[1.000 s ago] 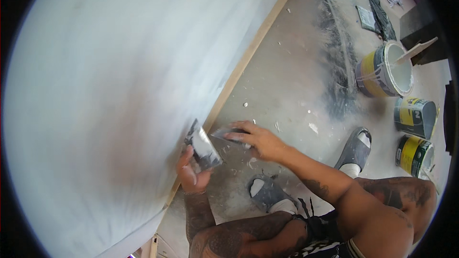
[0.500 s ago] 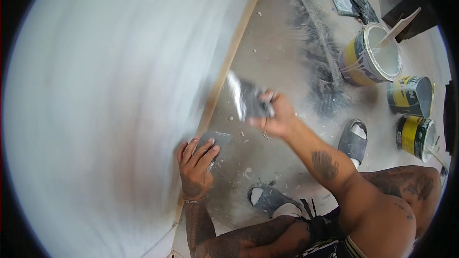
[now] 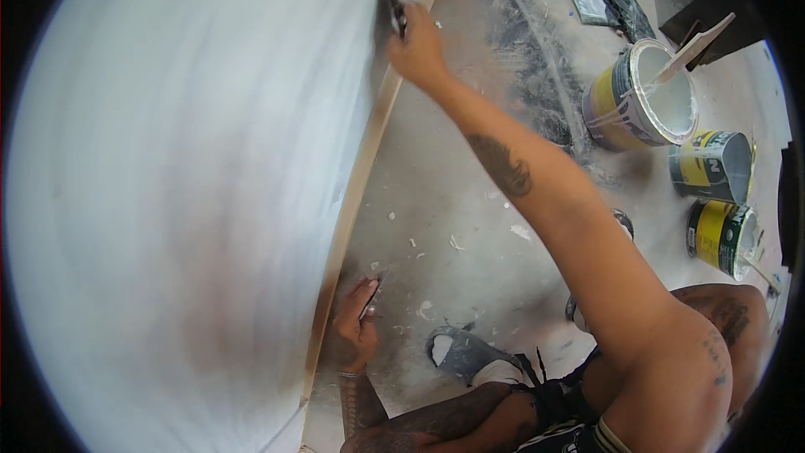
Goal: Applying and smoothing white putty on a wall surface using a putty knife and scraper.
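Note:
My right hand (image 3: 421,49) is closed round a filling knife (image 3: 386,2). Its broad metal blade is edge-on against the white wall (image 3: 193,151), near the wall's lower border at the top of the picture. Low down beside the wooden strip (image 3: 358,180) at the wall's foot, my left hand (image 3: 356,327) grips a second filling knife (image 3: 374,295). That blade is seen almost on edge, apart from the wall, and the palm covers its handle. Smears and faint streaks run over the wall's surface.
At the right stands a large open bucket (image 3: 616,113) with white paste and a wooden stick (image 3: 700,46). Below it are a cut container (image 3: 713,169) and a smaller tub (image 3: 723,236). White crumbs dot the dusty floor (image 3: 453,210). My dark slide sandal (image 3: 465,354) is near the wall.
My right hand has swung up and left with its filling knife, from above the floor to the wall. My left hand has dropped slightly and turned its blade edge-on.

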### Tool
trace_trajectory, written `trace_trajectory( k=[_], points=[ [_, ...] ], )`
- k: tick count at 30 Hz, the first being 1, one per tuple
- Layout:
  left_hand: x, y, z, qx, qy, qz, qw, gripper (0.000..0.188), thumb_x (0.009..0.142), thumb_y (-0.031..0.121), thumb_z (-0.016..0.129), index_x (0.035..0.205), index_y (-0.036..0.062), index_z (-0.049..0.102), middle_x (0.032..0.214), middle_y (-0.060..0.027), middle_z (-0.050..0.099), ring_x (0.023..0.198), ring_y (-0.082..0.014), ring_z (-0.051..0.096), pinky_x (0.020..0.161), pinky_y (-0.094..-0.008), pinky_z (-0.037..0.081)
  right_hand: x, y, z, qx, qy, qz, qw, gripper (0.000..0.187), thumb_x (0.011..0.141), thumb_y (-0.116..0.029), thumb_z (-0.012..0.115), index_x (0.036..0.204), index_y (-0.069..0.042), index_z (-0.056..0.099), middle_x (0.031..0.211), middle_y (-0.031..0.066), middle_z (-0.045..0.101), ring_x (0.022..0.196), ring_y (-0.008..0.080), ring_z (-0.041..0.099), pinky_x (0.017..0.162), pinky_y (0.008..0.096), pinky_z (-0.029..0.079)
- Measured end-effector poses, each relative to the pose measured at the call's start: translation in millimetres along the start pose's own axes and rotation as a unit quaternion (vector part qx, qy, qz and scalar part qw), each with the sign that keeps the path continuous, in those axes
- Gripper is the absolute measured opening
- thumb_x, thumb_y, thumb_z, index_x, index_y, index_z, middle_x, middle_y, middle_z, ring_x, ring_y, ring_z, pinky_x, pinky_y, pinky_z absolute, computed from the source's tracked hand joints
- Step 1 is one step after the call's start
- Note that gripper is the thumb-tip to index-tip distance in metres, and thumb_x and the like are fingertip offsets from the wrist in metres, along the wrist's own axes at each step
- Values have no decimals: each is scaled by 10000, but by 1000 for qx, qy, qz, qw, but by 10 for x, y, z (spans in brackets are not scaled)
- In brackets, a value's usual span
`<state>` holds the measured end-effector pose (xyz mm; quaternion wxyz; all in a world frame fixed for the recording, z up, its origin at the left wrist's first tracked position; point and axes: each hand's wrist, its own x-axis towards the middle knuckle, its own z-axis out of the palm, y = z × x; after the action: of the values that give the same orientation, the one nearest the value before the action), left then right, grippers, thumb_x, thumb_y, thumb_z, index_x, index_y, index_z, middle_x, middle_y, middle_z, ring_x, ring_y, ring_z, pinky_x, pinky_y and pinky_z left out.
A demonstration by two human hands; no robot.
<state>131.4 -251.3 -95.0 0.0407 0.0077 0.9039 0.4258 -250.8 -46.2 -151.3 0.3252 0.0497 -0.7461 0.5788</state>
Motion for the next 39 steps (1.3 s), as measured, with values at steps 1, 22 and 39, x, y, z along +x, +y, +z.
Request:
trace_trajectory(
  k=[1, 22, 39],
  points=[
    [56, 57, -6, 4, -1, -9, 1000, 346, 910, 88, 481, 1209, -9, 624, 1220, -150, 649, 1212, -317, 566, 1037, -406, 424, -155, -52, -4, -1, -11, -9, 1000, 506, 747, -19, 518, 1252, -32, 549, 1183, 238, 578, 1113, 390, 573, 968, 391, 458],
    [53, 30, -116, -55, -32, -38, 997, 377, 982, 220, 511, 1249, -37, 580, 1222, -180, 645, 1182, -298, 586, 1033, -391, 411, -161, 31, -249, 116, -102, 10, 988, 553, 702, 107, 458, 1219, -32, 598, 1212, 173, 626, 1134, 303, 609, 976, 340, 466],
    [-639, -439, -115, -242, 175, -167, 940, 361, 996, 227, 517, 1226, -48, 561, 1188, -117, 634, 1085, -230, 594, 968, -352, 449, -1837, -1005, -46, 80, -149, 65, 983, 679, 666, 130, 513, 1311, -83, 511, 1372, 157, 511, 1277, 368, 463, 1066, 418, 359]
  ],
)
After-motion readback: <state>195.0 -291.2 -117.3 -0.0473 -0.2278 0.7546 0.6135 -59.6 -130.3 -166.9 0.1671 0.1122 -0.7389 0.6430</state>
